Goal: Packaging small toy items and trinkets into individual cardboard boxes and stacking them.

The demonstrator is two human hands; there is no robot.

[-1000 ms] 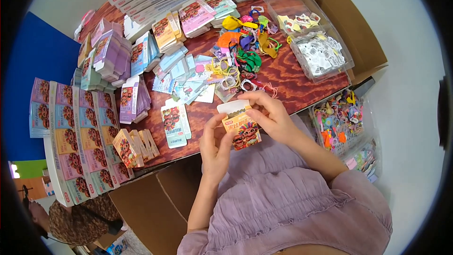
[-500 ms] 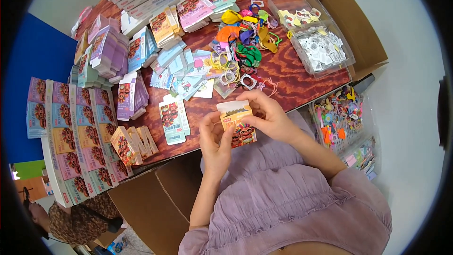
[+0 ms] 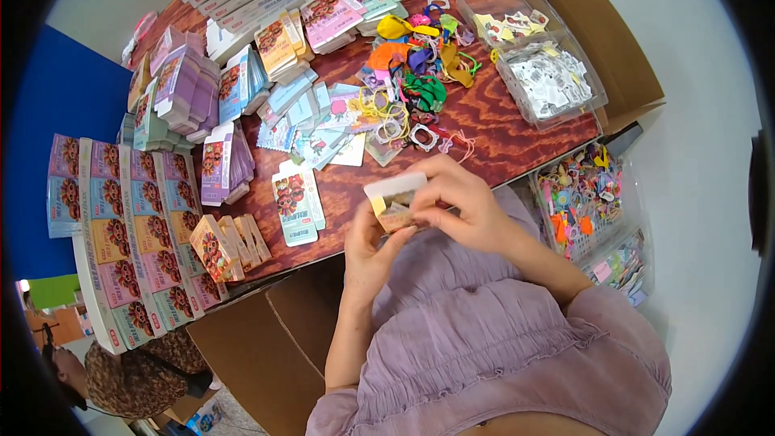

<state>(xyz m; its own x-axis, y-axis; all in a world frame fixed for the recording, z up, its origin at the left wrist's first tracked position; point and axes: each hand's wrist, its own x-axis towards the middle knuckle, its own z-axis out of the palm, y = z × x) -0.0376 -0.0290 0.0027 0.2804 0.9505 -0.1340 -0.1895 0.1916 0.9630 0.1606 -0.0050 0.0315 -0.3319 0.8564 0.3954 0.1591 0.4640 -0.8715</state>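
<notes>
Over the table's near edge I hold a small yellow-orange cardboard box (image 3: 387, 216), its white lid flap standing up and its open top tilted toward me. Something pale shows inside, too small to make out. My left hand (image 3: 367, 257) is closed round the left side and bottom of the box. The thumb and fingers of my right hand (image 3: 462, 208) pinch at its right front edge; whether they grip the wall or something in it is hidden. To the left, a flat light-green carton (image 3: 296, 208) lies on the table, beside several upright orange boxes (image 3: 215, 252).
Hair ties and balloons (image 3: 424, 73) lie heaped mid-table beside loose cards and packets (image 3: 311, 117). Stacks of folded cartons (image 3: 186, 89) line the left and back. Clear plastic bins (image 3: 557, 85) stand at right; an open brown carton (image 3: 250, 355) sits below the table edge. Another person (image 3: 141, 379) is at lower left.
The box has tipped, so its printed front has turned out of sight and its open inside now shows. My right fingers have shifted along its front edge.
</notes>
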